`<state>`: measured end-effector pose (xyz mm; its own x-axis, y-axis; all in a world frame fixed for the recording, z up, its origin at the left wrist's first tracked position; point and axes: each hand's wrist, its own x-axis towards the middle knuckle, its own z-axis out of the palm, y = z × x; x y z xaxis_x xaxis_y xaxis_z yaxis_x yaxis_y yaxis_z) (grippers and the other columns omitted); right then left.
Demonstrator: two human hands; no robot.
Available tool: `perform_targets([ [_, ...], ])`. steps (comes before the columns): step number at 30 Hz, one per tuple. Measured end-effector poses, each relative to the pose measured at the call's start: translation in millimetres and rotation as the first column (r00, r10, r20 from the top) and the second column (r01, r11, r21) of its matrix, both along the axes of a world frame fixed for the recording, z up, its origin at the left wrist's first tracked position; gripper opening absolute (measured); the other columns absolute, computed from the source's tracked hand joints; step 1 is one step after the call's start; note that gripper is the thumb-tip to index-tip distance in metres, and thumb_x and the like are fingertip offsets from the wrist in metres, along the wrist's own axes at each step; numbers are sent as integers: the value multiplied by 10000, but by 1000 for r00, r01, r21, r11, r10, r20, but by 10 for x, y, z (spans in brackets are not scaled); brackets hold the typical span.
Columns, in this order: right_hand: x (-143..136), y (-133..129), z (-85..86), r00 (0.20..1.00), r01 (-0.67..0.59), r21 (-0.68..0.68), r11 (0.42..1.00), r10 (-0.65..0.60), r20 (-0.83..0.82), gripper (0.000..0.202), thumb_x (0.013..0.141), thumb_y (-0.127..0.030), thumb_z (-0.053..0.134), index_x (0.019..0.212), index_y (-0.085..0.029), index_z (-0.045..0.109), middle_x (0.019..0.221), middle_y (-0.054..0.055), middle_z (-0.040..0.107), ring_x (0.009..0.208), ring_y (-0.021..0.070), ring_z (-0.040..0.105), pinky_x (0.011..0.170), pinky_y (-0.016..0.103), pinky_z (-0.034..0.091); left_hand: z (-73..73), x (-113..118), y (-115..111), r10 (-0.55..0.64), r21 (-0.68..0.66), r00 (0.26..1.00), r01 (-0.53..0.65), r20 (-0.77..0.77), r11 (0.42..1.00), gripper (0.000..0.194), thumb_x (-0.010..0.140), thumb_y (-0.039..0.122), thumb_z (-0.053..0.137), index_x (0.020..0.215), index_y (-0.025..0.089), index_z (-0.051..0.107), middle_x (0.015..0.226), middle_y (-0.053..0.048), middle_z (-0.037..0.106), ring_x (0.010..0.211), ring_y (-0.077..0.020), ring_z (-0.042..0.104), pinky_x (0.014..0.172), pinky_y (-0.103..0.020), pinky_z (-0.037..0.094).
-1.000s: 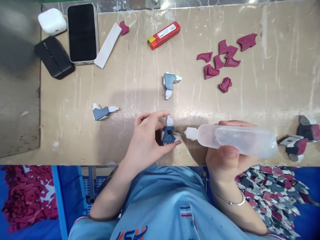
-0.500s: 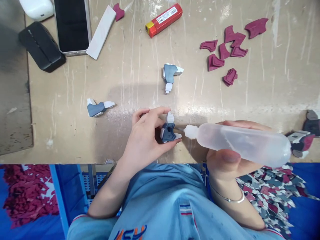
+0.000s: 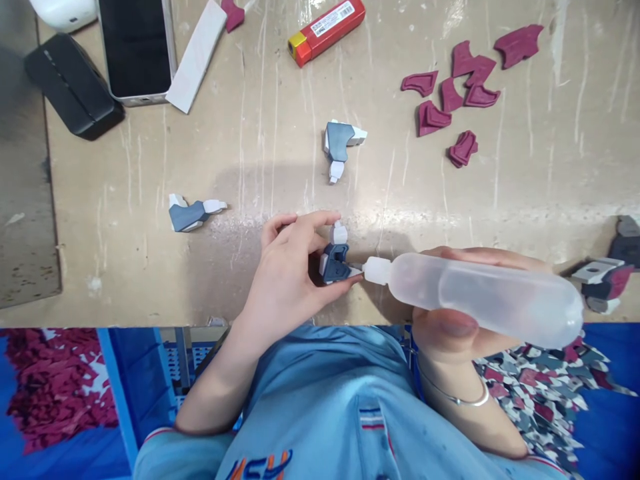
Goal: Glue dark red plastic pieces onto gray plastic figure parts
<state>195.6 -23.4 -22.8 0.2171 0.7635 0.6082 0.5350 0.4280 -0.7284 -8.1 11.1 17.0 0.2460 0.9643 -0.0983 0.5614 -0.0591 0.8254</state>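
Note:
My left hand pinches a small blue-grey and white part between thumb and fingers near the table's front edge, its hollow side up. My right hand is wrapped round a translucent squeeze bottle lying almost level, half full of clear liquid. The bottle's thin tip reaches the right side of the held part; whether they touch is hard to tell. Two similar blue-grey and white parts lie on the table, one beyond my left hand and one to its left.
Several maroon pieces lie at the back right. A red lighter, white strip, phone and black case are at the back. Below the edge, bins hold maroon pieces and mixed pieces.
The bottle has moved slightly left and its tip now sits lower against the part. The liquid inside has shifted. My left hand keeps its grip; the table view has shifted slightly.

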Motion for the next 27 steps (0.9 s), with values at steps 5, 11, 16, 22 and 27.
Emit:
perform_targets([
  [5, -8, 11, 25, 999, -18, 43, 999, 16, 38, 403, 1039, -581, 716, 1193, -222, 813, 921, 28, 731, 767, 197, 727, 576, 315, 627, 12, -1, -4, 2, 2, 1000, -2, 7, 1000, 543, 835, 278, 903, 1301, 293, 624, 826, 39, 775, 1063, -297, 776, 1210, -530, 455],
  [11, -10, 12, 29, 999, 18, 7, 1000, -18, 35, 439, 1025, -646, 701, 1127, -234, 812, 929, 32, 722, 739, 200, 726, 546, 323, 636, 9, 1, 2, 3, 10, 1000, -3, 0, 1000, 571, 818, 269, 922, 1306, 295, 626, 839, 40, 775, 1057, -294, 773, 1209, -531, 463],
  [16, -19, 23, 26, 999, 38, -8, 999, -38, 28, 384, 1031, -609, 708, 1197, -276, 802, 989, 34, 717, 756, 205, 712, 541, 335, 596, 1, 8, 4, 7, 9, 1000, -7, -5, 1000, 551, 814, 321, 950, 1271, 317, 642, 846, 36, 774, 1049, -304, 773, 1205, -536, 472],
  [22, 0, -15, 25, 999, -19, -7, 1000, 19, 42, 364, 1068, -554, 678, 1297, -291, 784, 992, 24, 719, 746, 210, 737, 565, 359, 619, 3, 1, -6, 9, 13, 1000, -8, -18, 1000, 562, 821, 294, 919, 1300, 313, 624, 834, 45, 774, 1038, -293, 762, 1201, -529, 468],
  [27, -16, -22, 59, 995, -90, -47, 995, 88, -49, 428, 1000, -656, 726, 1133, -265, 840, 869, 31, 730, 684, 219, 712, 511, 362, 604, 0, -4, -17, 16, 5, 1000, -16, -21, 1000, 597, 809, 275, 915, 1322, 320, 613, 844, 38, 782, 1074, -304, 757, 1187, -525, 472],
])
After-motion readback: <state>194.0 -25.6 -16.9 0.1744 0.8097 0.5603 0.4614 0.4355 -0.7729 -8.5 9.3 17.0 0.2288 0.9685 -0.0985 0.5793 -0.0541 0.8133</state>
